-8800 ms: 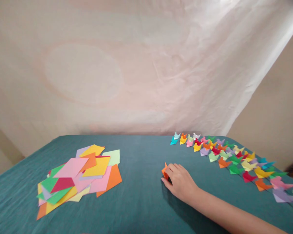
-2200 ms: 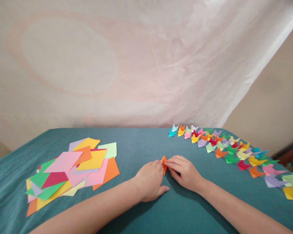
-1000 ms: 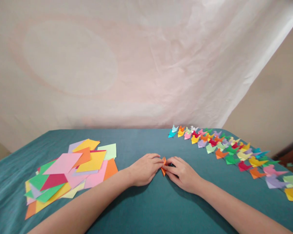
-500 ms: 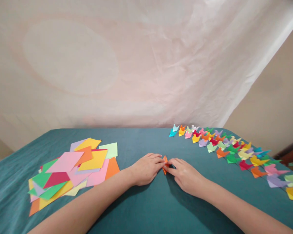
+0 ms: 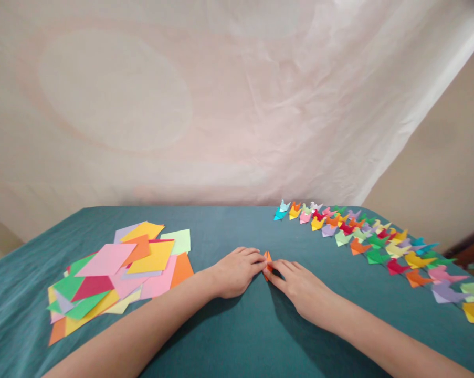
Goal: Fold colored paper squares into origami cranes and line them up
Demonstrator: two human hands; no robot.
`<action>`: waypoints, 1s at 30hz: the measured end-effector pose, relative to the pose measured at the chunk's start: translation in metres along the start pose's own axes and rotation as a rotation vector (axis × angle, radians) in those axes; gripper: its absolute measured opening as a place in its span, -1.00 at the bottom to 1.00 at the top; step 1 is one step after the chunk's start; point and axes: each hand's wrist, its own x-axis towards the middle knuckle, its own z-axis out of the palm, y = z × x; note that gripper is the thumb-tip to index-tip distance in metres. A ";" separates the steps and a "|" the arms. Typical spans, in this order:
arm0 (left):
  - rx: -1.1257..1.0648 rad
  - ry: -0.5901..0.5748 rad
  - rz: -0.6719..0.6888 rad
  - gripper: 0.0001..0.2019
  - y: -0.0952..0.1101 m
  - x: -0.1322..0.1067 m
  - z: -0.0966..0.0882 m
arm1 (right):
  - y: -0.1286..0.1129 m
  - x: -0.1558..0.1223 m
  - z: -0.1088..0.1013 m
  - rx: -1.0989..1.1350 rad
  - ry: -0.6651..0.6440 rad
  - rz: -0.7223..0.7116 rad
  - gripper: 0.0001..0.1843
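A small folded piece of orange origami paper (image 5: 268,257) lies on the dark green cloth between my hands, its pointed tip facing away from me. My left hand (image 5: 239,272) rests on the cloth with its fingertips pressed on the paper's left edge. From the other side, my right hand (image 5: 295,283) has its thumb and index finger closed on the lower right of the paper. Fingers cover part of the folds.
A heap of coloured paper squares (image 5: 103,273) lies on the left of the cloth-covered table (image 5: 221,226). Rows of folded paper birds (image 5: 378,241) in many colours stand along the right side. A pale sheet (image 5: 237,105) hangs behind the table.
The fingers of my right hand have straightened and shifted slightly on the orange paper. My left hand has stayed nearly still.
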 end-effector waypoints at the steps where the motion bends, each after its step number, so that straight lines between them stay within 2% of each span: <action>1: -0.005 -0.001 0.001 -0.64 0.000 0.000 0.000 | -0.001 0.000 0.001 -0.014 0.009 0.007 -0.47; 8: -0.086 0.036 0.063 -0.65 -0.006 -0.001 -0.002 | 0.003 -0.002 0.009 0.062 0.049 0.018 -0.42; 11: -0.094 0.062 0.096 -0.66 -0.008 0.000 -0.003 | 0.005 -0.001 0.012 0.104 0.110 0.056 -0.47; 17: 0.002 0.103 0.143 -0.83 -0.007 -0.001 -0.007 | 0.006 0.002 0.017 0.145 0.204 0.083 -0.59; 25: 0.026 0.142 0.200 -0.77 -0.007 -0.004 -0.006 | 0.010 0.001 0.024 0.182 0.305 0.053 -0.63; 30: 0.027 0.110 0.240 -0.75 -0.007 -0.005 -0.008 | 0.011 0.002 0.024 0.155 0.321 0.026 -0.63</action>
